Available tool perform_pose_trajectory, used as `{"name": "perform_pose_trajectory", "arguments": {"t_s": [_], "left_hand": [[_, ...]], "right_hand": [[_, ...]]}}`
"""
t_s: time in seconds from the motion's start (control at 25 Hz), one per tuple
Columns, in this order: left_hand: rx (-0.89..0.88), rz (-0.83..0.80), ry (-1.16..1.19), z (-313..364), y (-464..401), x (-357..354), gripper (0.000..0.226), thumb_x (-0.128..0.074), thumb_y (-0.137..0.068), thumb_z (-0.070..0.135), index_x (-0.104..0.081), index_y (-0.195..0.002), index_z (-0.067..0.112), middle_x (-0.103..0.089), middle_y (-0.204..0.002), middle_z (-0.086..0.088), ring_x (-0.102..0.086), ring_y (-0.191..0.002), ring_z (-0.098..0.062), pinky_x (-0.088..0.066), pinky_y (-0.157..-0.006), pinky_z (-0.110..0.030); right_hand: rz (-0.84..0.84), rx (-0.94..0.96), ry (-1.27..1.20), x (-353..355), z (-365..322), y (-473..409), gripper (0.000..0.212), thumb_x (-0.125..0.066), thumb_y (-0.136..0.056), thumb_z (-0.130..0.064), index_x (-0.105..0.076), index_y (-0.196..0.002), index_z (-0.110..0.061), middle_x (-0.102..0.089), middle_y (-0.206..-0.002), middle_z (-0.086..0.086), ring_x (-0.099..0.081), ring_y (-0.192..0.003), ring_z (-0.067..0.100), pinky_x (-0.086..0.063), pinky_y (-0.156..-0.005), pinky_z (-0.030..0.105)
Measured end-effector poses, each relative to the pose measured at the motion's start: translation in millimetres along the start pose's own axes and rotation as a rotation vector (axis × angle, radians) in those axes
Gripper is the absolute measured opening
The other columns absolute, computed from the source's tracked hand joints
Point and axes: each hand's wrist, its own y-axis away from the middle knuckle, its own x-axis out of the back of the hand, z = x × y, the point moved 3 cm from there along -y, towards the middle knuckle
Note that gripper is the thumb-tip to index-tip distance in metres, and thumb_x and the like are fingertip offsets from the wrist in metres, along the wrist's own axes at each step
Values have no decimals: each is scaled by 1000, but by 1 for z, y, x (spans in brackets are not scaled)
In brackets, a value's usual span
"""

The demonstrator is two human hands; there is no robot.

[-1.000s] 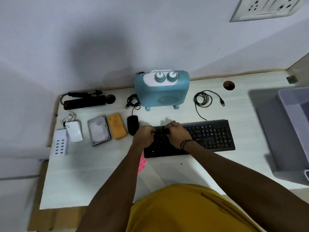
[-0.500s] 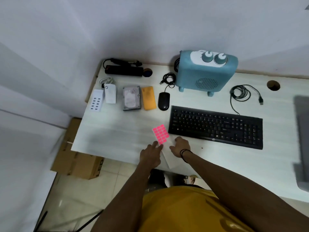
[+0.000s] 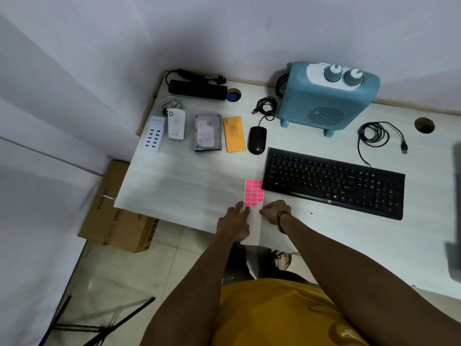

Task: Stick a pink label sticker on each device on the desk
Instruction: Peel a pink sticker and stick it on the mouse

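Note:
A white sheet of pink stickers [image 3: 254, 193] lies near the desk's front edge, just left of the black keyboard [image 3: 334, 182]. My left hand [image 3: 233, 222] lies flat on the sheet's left side and holds it down. My right hand [image 3: 274, 211] has its fingertips pinched at the sheet's right edge, beside the lowest pink row. In a row farther back are a black mouse [image 3: 257, 139], an orange phone [image 3: 233, 134], a hard drive [image 3: 207, 132], a white adapter [image 3: 176, 123] and a white USB hub [image 3: 154, 133]. A blue heater [image 3: 326, 96] and a black power strip [image 3: 197, 89] stand by the wall.
A coiled black cable [image 3: 374, 132] lies right of the heater, and a smaller coil [image 3: 267, 107] left of it. Two round cable holes [image 3: 424, 124] pierce the desk. A cardboard box [image 3: 117, 211] sits on the floor under the left corner. A grey bin edge [image 3: 456, 208] is at the right.
A second ago both hands were on the keyboard's left end. They have drawn back to the sticker sheet at the desk's front edge, and my view has swung left.

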Motion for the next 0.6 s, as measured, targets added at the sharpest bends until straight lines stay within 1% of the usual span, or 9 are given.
{"name": "perform_pose_trajectory", "arguments": {"t_s": [0.08, 0.16, 0.2, 0.28, 0.32, 0.36, 0.44, 0.48, 0.6], "left_hand": [[-2, 38, 81, 0, -1, 4, 60, -52, -101, 30, -29, -156, 21, -19, -165, -3, -30, -144, -29, -41, -109, -51], [80, 149, 341, -5, -3, 10, 57, -57, -98, 30, -37, -151, 19, -40, -154, -10, -45, -135, -30, -43, -108, -44], [175, 203, 545, -10, -5, 13, 59, -62, -96, 30, -39, -149, 17, -48, -147, -12, -52, -130, -31, -46, -106, -42], [383, 252, 1054, -21, -3, 18, 66, -74, -90, 25, -42, -146, 13, -55, -142, -14, -61, -121, -32, -54, -97, -42], [436, 251, 1285, -24, -3, 19, 64, -78, -87, 19, -47, -143, 10, -58, -140, -16, -64, -116, -33, -58, -91, -42], [440, 239, 1438, -25, -4, 22, 56, -78, -86, 13, -55, -137, 8, -62, -136, -17, -67, -111, -33, -59, -85, -41], [380, 233, 1534, -25, -3, 33, 36, -77, -87, 7, -68, -121, 5, -71, -123, -16, -71, -103, -31, -60, -83, -40], [346, 228, 1574, -23, -1, 40, 30, -76, -87, 6, -70, -117, 3, -73, -118, -15, -72, -101, -31, -60, -83, -41], [258, 191, 1673, -14, -2, 58, 28, -74, -89, 7, -72, -117, 3, -76, -111, -12, -72, -102, -31, -59, -79, -38]], "right_hand": [[-15, 0, -91, 0, 3, 0, 24, -68, -86, -22, -76, -104, -11, -74, -109, 9, -68, -104, 25, -54, -97, 36], [-36, -9, -251, 2, 0, 4, 4, -71, -83, -14, -74, -84, -12, -74, -97, 13, -72, -90, 25, -59, -89, 39], [-47, -1, -312, 4, -2, 7, 5, -72, -82, -11, -71, -79, -14, -73, -94, 14, -71, -84, 24, -60, -86, 39], [-58, 29, -399, 10, -8, 13, 9, -75, -80, -8, -68, -80, -13, -73, -95, 16, -70, -76, 22, -62, -80, 35], [-54, 58, -417, 14, -12, 17, 10, -75, -80, -8, -67, -83, -13, -73, -95, 15, -70, -74, 20, -62, -76, 33], [-41, 107, -404, 18, -17, 20, 11, -75, -80, -7, -67, -85, -12, -73, -93, 13, -69, -72, 19, -62, -73, 29], [65, 287, -271, 29, -31, 27, 11, -73, -82, -5, -66, -85, -13, -70, -88, 5, -65, -73, 15, -56, -67, 19], [151, 388, -181, 34, -39, 32, 11, -72, -82, -5, -67, -85, -14, -69, -87, 1, -64, -77, 13, -53, -68, 16], [301, 597, -38, 45, -58, 41, 14, -76, -81, -10, -75, -95, -14, -70, -95, -4, -66, -87, 12, -53, -81, 20]]}}
